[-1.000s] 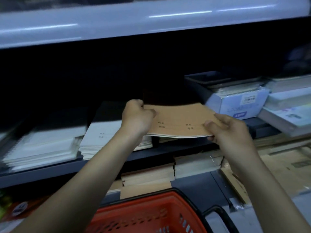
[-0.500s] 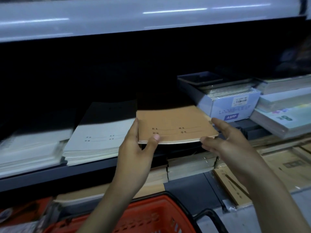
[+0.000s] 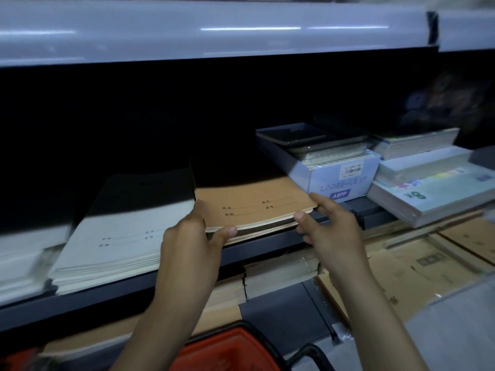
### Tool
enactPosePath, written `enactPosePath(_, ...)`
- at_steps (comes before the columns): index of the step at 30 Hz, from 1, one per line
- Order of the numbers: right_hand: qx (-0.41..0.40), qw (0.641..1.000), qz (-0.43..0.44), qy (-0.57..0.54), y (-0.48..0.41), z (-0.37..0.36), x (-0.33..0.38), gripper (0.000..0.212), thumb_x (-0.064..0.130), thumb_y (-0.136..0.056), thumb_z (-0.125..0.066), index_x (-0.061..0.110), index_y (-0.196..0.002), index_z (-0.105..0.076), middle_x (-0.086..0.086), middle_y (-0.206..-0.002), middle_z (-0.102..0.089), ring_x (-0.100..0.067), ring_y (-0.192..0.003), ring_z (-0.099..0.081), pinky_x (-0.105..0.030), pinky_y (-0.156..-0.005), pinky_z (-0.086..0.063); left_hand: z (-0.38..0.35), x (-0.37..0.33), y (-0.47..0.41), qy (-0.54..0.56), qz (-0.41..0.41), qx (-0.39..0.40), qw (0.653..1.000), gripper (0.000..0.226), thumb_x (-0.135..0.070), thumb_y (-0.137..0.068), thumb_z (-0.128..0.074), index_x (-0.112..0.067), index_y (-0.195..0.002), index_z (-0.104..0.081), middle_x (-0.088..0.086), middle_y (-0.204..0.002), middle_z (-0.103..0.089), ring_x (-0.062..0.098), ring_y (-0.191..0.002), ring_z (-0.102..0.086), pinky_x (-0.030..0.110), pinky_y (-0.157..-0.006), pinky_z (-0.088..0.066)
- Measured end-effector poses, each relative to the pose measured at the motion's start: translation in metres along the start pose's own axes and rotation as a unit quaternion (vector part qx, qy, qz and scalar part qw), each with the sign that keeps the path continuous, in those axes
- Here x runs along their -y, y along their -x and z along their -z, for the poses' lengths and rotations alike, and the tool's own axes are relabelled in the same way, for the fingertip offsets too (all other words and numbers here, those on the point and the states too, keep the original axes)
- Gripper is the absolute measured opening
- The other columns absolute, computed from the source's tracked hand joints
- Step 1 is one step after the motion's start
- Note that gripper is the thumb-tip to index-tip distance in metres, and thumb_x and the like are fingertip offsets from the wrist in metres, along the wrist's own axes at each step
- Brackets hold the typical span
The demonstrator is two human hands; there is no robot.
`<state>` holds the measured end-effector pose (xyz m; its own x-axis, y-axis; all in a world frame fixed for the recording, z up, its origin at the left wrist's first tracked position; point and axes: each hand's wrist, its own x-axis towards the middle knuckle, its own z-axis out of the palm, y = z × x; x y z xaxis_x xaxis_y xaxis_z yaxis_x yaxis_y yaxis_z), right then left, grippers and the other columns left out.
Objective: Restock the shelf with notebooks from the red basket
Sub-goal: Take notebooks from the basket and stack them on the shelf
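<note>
A stack of brown notebooks (image 3: pixel 251 204) lies flat on the dark shelf (image 3: pixel 267 243), between a white notebook stack and a blue box. My left hand (image 3: pixel 192 236) grips its front left corner, thumb under the edge. My right hand (image 3: pixel 329 223) touches its front right corner with fingers spread, thumb against the edge. The red basket (image 3: pixel 225 352) sits low at the bottom centre; only its rim and part of a wall show, and its contents are hidden.
A stack of white notebooks (image 3: pixel 117 236) lies left of the brown one. A blue-white box (image 3: pixel 340 178) of spiral pads stands to the right, with more paper stacks (image 3: pixel 428 194) beyond. Brown packs (image 3: pixel 281 271) fill the lower shelf. A grey upper shelf (image 3: pixel 214 28) hangs overhead.
The brown notebooks went from held in the air to lying on the shelf. My left hand shifted to the front left corner; my right hand opened and rests at the right corner.
</note>
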<state>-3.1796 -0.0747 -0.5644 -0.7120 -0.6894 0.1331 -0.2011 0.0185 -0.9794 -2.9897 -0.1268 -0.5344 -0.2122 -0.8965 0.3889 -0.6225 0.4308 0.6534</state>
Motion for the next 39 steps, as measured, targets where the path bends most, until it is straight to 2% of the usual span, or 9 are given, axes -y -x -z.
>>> enactPosePath(6,-0.057,0.998,0.020,0.022,-0.002,-0.012,-0.002,0.045,0.026,-0.085,-0.075,0.026,-0.128,-0.063,0.010,-0.100,-0.068,0.003,-0.055,-0.063,-0.007,-0.055,-0.044,0.005,-0.003,-0.014,-0.045,0.024,-0.014,0.999,0.048,-0.042,-0.079,-0.076,-0.022,-0.121,-0.064,-0.002,-0.094,-0.072,0.019,-0.090,-0.064,0.032,-0.078,-0.054)
enactPosePath(11,-0.081,0.997,0.000,0.001,-0.004,-0.016,-0.002,0.044,0.025,-0.082,-0.078,0.025,-0.124,-0.066,0.008,-0.106,-0.066,-0.005,-0.057,-0.062,-0.018,-0.061,-0.045,0.003,0.002,-0.017,-0.042,0.038,-0.021,0.998,0.056,-0.043,-0.073,-0.081,-0.022,-0.123,-0.066,-0.003,-0.099,-0.074,0.017,-0.094,-0.066,0.035,-0.084,-0.056)
enactPosePath(17,-0.087,0.996,-0.001,-0.007,0.002,-0.021,0.001,0.044,0.029,-0.084,-0.074,0.026,-0.126,-0.061,0.013,-0.107,-0.064,-0.017,-0.085,-0.067,-0.036,-0.080,-0.055,0.005,0.003,-0.013,-0.020,0.018,-0.005,1.000,0.031,-0.039,-0.084,-0.072,-0.026,-0.113,-0.067,-0.009,-0.094,-0.071,0.012,-0.085,-0.063,0.027,-0.077,-0.054)
enactPosePath(22,-0.126,0.990,0.028,0.062,0.033,-0.033,0.016,0.044,0.028,-0.092,-0.062,0.022,-0.133,-0.045,-0.004,-0.129,-0.043,-0.009,-0.086,-0.044,-0.023,-0.080,-0.036,0.024,0.009,0.006,-0.005,-0.043,-0.039,0.998,0.021,-0.032,-0.093,-0.061,-0.019,-0.109,-0.063,-0.005,-0.091,-0.068,0.013,-0.083,-0.065,0.033,-0.077,-0.056)
enactPosePath(25,-0.110,0.987,0.085,0.082,0.062,-0.043,0.023,0.031,0.021,-0.092,-0.057,0.020,-0.123,-0.050,-0.001,-0.118,-0.047,-0.010,-0.088,-0.044,-0.016,-0.076,-0.031,0.046,0.023,0.030,0.010,-0.066,-0.062,0.996,0.021,-0.027,-0.094,-0.056,-0.023,-0.115,-0.061,-0.009,-0.095,-0.066,0.004,-0.073,-0.060,0.024,-0.071,-0.048)
enactPosePath(30,0.052,0.975,0.142,0.160,0.124,-0.081,0.011,0.012,0.013,-0.086,-0.056,0.022,-0.091,-0.064,0.015,-0.066,-0.056,-0.003,-0.070,-0.052,-0.013,-0.064,-0.035,0.061,0.115,0.097,0.007,-0.015,-0.057,0.998,0.014,-0.016,-0.085,-0.053,-0.016,-0.092,-0.066,-0.008,-0.056,-0.051,0.012,-0.055,-0.049,0.026,-0.060,-0.040)
enactPosePath(33,0.215,0.933,0.153,0.247,0.171,-0.120,-0.022,0.012,0.017,-0.083,-0.055,0.024,-0.081,-0.064,0.005,-0.073,-0.068,-0.018,-0.076,-0.065,-0.025,-0.070,-0.049,0.056,0.208,0.152,-0.043,0.126,0.074,0.988,0.014,-0.015,-0.082,-0.050,-0.017,-0.076,-0.062,0.002,-0.061,-0.063,0.020,-0.055,-0.054,0.028,-0.056,-0.042)
enactPosePath(36,0.388,0.825,0.178,0.370,0.225,-0.153,-0.074,0.013,0.019,-0.086,-0.051,0.022,-0.084,-0.063,-0.003,-0.081,-0.072,-0.027,-0.081,-0.068,-0.034,-0.069,-0.055,0.053,0.302,0.216,0.132,0.432,0.261,0.853,0.009,-0.005,-0.084,-0.063,-0.005,-0.075,-0.063,0.014,-0.066,-0.062,0.025,-0.054,-0.059,0.027,-0.058,-0.046)
enactPosePath(39,0.529,0.699,0.153,0.457,0.267,-0.169,-0.127,0.020,0.028,-0.092,-0.052,0.021,-0.108,-0.061,-0.007,-0.106,-0.068,-0.031,-0.098,-0.065,-0.037,-0.078,-0.054,0.035,0.337,0.266,-0.032,0.526,0.342,0.778,0.030,-0.016,-0.090,-0.058,0.004,-0.112,-0.058,0.028,-0.103,-0.063,0.039,-0.095,-0.064,0.031,-0.072,-0.044)
